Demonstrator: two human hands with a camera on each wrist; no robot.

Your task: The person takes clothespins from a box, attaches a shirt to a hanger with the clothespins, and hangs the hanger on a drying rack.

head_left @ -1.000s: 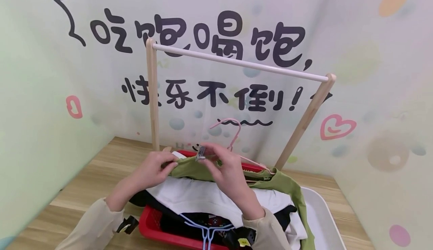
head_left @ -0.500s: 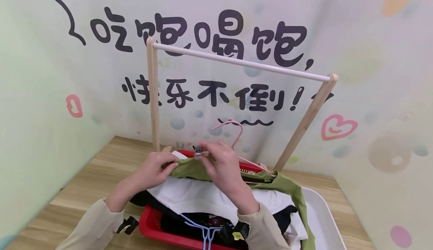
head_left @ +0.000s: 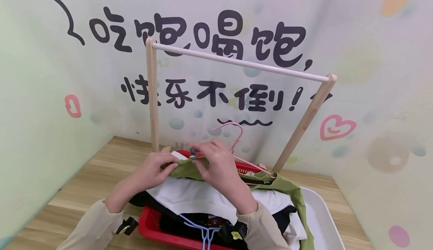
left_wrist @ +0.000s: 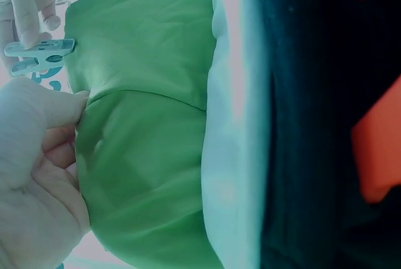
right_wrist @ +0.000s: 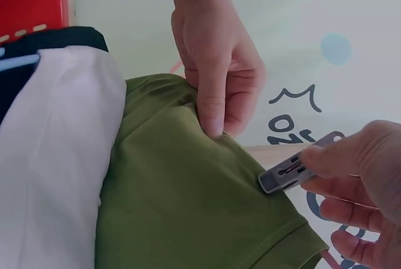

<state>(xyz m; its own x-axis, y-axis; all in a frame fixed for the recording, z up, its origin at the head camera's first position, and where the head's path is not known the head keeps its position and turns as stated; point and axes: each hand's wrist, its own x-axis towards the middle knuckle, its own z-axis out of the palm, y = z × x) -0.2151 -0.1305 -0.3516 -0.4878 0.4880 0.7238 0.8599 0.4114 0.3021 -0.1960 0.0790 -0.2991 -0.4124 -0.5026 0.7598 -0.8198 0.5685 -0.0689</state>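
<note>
My left hand (head_left: pixel 155 170) pinches the edge of a green garment (right_wrist: pixel 182 187) between thumb and fingers. In my right hand (head_left: pixel 218 167) is a grey clothes peg (right_wrist: pixel 301 162), held between thumb and fingers. The peg's tip meets the green edge a short way from my left fingertips, as the left wrist view also shows with the peg (left_wrist: pixel 41 54). I cannot tell whether the peg grips the cloth. A pink hanger (head_left: pixel 241 131) sits inside the garment, its hook standing up behind my right hand. White cloth (head_left: pixel 196 195) lies under the green garment.
Below the clothes stands a red basket (head_left: pixel 150 223) with dark cloth and light-blue hangers (head_left: pixel 207 233) at its front. A rack with a white rail (head_left: pixel 236 61) and wooden posts rises behind. To the right is a white tray (head_left: pixel 321 216) on the wooden table (head_left: pixel 84 193).
My right hand has moved slightly left with the clothes peg, closer to my left hand. The left hand stays in place on the green garment.
</note>
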